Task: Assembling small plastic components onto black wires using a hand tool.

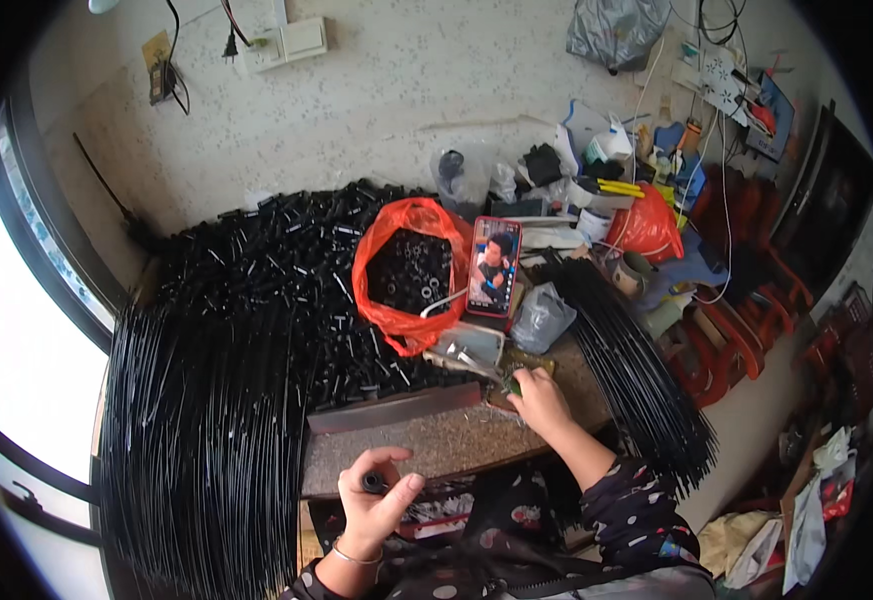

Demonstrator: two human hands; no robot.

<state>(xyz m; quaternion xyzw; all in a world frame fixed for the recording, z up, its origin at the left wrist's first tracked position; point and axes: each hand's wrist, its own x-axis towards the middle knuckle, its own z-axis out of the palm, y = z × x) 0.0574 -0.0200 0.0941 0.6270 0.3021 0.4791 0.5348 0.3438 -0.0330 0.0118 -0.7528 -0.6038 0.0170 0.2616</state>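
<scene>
My left hand is in front of the bench's near edge, its fingers curled round a short black tube whose round hollow end faces up. My right hand reaches onto the bench, fingers pinched together and pointing down at a small yellowish tray. What those fingers hold, if anything, is too small to make out; a bit of green shows beside them. Just behind lies a shallow clear box. A red plastic bag, rolled open, holds many small dark rings.
A big heap of black parts covers the back left of the bench. Long thin black rods hang over the left and right edges. A phone stands upright beside a grey plastic bag. A low metal strip borders the heap.
</scene>
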